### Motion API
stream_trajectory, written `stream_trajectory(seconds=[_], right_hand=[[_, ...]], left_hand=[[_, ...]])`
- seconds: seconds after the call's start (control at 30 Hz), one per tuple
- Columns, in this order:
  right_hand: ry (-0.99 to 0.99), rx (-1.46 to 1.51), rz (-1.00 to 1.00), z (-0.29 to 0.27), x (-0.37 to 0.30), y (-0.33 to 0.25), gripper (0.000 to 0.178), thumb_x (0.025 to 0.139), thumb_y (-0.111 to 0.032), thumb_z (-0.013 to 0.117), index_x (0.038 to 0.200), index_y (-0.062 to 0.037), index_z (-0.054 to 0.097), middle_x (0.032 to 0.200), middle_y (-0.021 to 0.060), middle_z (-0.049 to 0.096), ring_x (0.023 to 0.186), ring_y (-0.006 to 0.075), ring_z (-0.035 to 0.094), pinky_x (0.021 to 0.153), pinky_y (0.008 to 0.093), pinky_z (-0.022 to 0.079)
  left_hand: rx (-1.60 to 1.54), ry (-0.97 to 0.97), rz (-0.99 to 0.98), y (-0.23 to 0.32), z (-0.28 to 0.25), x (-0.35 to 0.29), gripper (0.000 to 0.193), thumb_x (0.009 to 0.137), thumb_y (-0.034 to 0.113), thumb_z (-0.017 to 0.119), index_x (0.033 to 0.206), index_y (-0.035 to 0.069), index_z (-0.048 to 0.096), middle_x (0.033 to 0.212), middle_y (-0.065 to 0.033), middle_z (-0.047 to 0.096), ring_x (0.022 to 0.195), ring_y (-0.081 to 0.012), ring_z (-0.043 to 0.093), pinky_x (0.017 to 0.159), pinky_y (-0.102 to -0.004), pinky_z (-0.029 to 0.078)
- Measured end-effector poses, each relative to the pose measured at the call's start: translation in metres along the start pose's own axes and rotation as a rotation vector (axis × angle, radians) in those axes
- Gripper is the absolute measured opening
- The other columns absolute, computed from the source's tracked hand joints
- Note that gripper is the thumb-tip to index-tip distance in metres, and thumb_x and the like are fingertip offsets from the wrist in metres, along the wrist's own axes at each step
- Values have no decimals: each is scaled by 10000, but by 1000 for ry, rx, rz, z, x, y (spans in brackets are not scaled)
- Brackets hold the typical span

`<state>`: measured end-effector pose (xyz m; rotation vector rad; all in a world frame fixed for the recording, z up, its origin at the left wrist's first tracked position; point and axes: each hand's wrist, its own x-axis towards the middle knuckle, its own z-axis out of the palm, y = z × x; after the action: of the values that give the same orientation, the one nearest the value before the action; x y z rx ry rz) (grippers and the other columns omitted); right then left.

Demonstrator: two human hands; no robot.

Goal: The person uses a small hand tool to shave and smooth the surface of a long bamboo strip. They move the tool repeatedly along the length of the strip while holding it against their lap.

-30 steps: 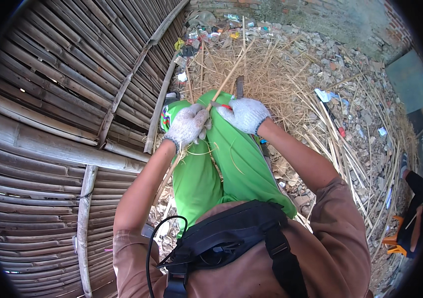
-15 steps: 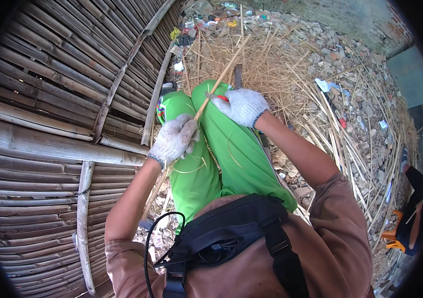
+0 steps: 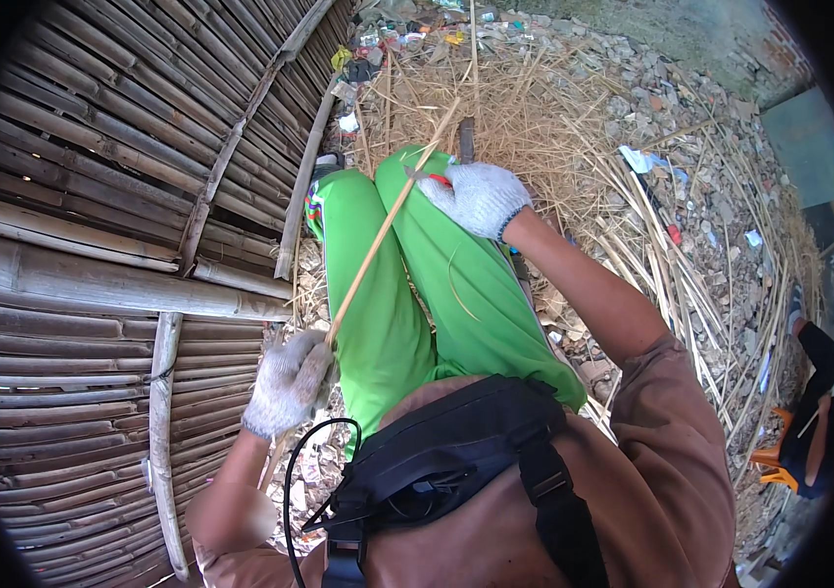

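1. The left hand (image 3: 290, 382), in a pale knit glove, is at the near left, beside the person's left thigh; its fingers are closed around a thin bamboo strip (image 3: 381, 238).
2. The strip slants from that hand toward the far right, passing over the green trousers (image 3: 378, 304) and ending beyond the knees, above the straw-like shavings (image 3: 520, 122).
3. The right hand (image 3: 481, 199), gloved alike, is farther away, at the right knee. Its fingers are curled about a red-handled knife (image 3: 413, 174); most of the handle is hidden in the grip.
4. The blade points left and meets the strip on its far half; how deep the edge sits cannot be told.
5. A black bag (image 3: 446, 451) is strapped across the person's front, nearer than both hands.
6. A bamboo wall (image 3: 84, 274) stands on the left. On the right, long loose strips (image 3: 667, 274) lie over rubble (image 3: 711, 225).
7. Farther right, another person (image 3: 814, 421) is partly visible at an orange stool (image 3: 775, 470).
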<state>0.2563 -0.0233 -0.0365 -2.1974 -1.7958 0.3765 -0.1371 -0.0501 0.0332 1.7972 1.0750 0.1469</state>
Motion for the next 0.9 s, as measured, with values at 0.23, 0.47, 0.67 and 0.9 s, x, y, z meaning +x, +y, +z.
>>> stream_trajectory(seconds=[0.23, 0.47, 0.67, 0.9], right_hand=[[20, 0, -5, 3, -1, -1, 739, 1088, -704, 432, 972, -60, 774, 936, 288, 768, 906, 480, 765, 838, 607, 593], [16, -1, -13, 0, -2, -4, 814, 1088, -717, 369, 990, -44, 817, 998, 290, 791, 946, 464, 785, 889, 599, 613], [-17, -21, -11, -7, -1, -7, 867, 1092, -738, 344, 930, -31, 818, 957, 298, 784, 918, 466, 784, 873, 598, 613], [-9, -17, -6, -7, 0, -7, 841, 1099, -713, 360, 936, -25, 815, 964, 293, 789, 911, 449, 793, 860, 589, 629]], left_hand=[[-29, 60, -177, -46, 2, -90, 343, 1158, 261, 585, 1251, -55, 678, 753, -45, 664, 571, -88, 613, 509, -276, 499], [176, 149, 97, -48, 21, -53, 377, 1167, 334, 563, 1244, -16, 679, 724, -30, 667, 554, -91, 624, 503, -276, 500], [-51, 3, 17, 38, 30, 95, 360, 1157, 370, 528, 1114, 32, 644, 785, -51, 697, 542, -137, 643, 467, -305, 520], [-80, -93, 69, 83, 33, 201, 352, 1138, 346, 525, 1012, 43, 652, 810, -33, 683, 573, -105, 619, 463, -289, 494]])
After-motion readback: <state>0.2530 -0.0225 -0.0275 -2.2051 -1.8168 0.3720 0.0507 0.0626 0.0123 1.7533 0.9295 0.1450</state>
